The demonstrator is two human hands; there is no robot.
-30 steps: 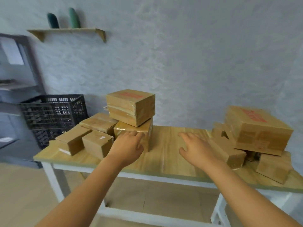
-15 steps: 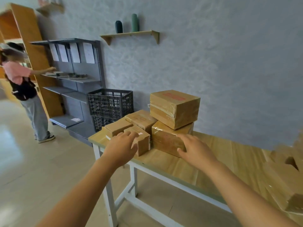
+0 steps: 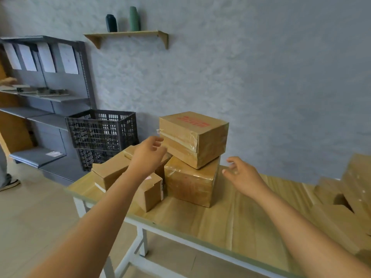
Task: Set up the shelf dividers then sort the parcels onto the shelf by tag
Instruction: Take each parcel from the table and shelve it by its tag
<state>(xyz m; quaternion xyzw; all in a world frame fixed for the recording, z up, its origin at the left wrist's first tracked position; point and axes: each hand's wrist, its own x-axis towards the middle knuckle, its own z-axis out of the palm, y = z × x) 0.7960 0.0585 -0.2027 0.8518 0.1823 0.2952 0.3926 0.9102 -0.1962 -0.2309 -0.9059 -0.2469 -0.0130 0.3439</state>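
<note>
Grey textured wall [image 3: 261,77] fills the background, with a small wooden ledge [image 3: 128,35] high on it carrying two dark bottles [image 3: 122,22]. Left of the wall stands the grey shelf [image 3: 46,97], paper sheets [image 3: 42,57] hanging along its top tier and flat items lying on the tier below. A black crate [image 3: 100,129] sits stacked on another between the shelf and the counter [image 3: 230,221], a wood-topped surface on white legs.

Taken from the top box [image 3: 193,137] as landmark: it is brown cardboard wrapped in clear tape, with red print on its lid, its long axis running left-near to right-far and one corner turned toward the camera. It rests on the lower box [image 3: 189,183], also taped and glossy, which stands on the counter directly beneath, turned slightly differently. Smaller plain parcels [image 3: 112,171] lie left of and below the top box, one with a white label on its top. More cartons [image 3: 349,189], blurred, crowd the counter far to its right.

Left hand [image 3: 147,155] is at the top box's left face, fingers [image 3: 158,140] loosely spread; whether they touch it I cannot tell. Right hand [image 3: 244,173] hovers just right of the lower box, fingers apart, holding nothing.
</note>
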